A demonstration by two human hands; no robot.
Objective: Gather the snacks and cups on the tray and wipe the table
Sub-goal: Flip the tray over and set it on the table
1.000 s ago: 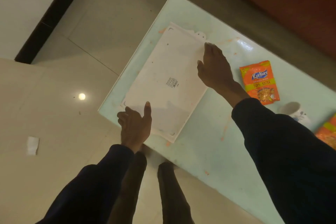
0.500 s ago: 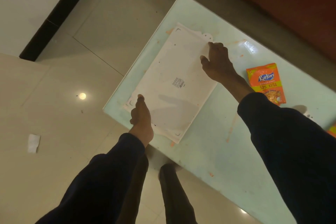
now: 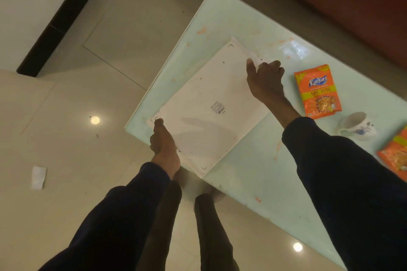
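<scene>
A white rectangular tray (image 3: 204,103) lies upside down on the pale green glass table (image 3: 248,182), its barcode label facing up. My left hand (image 3: 164,141) grips the tray's near left edge at the table's corner. My right hand (image 3: 265,80) grips its far right edge by the handle cut-out. An orange Kurkure snack packet (image 3: 317,91) lies to the right of the tray. Beside it stands a white cup with a blue flower (image 3: 356,125). A second orange packet (image 3: 394,156) shows at the right edge, partly cut off.
Orange stains dot the table top. A crumpled white paper (image 3: 38,177) lies on the tiled floor at the left. A reddish-brown sofa (image 3: 352,6) runs along the far side. My legs stand close against the table's near edge.
My left hand went from hovering open near the tray's edge to gripping it. My right hand curled from flat on the tray to holding its far edge. The cup is back in view.
</scene>
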